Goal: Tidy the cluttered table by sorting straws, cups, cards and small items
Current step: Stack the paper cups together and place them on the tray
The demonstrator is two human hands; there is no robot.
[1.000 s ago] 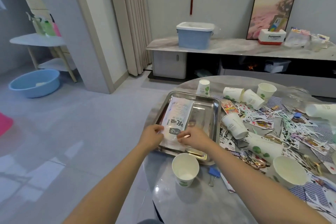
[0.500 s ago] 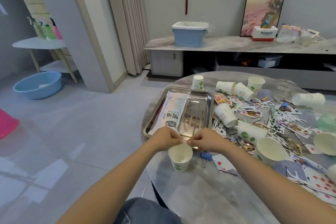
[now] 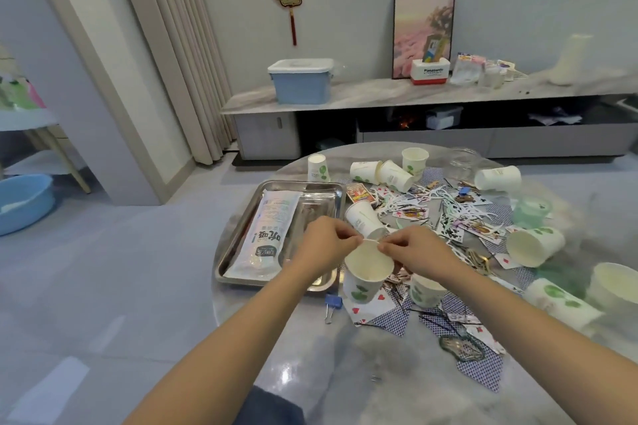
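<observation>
Head view: half a second back both hands were low at the near edge of the metal tray (image 3: pixel 241 272), over a paper cup that stood on the table (image 3: pixel 345 373). Now that cup (image 3: pixel 367 272) appears to be off the surface, tipped so its open mouth faces the camera, with a corner of a red-suited card (image 3: pixel 367 309) showing beneath it. The left hand (image 3: pixel 326 245) pinches the rim at about ten o'clock of the mouth, fingers curled on it; the right hand (image 3: pixel 419 254) pinches the rim at about two o'clock. A thin pale strip seems to run between the fingertips along the top of the rim; whether that is a straw or only the rolled lip I cannot tell. I judge this as the first cup being collected, so the sorting has hardly begun.

The cup is white paper with a green leaf print low on its side, looks bare inside and keeps its round shape. It hangs just right of the tray's near right corner, at the six o'clock side of the clutter. The tray holds one long white packet (image 3: pixel 267 231). At twelve to three o'clock of the cup lie more paper cups (image 3: pixel 533 245), most on their sides, among scattered cards (image 3: pixel 480 228) and white scraps. A blue binder clip (image 3: pixel 332 304) lies just beside the tray at seven o'clock of the cup
</observation>
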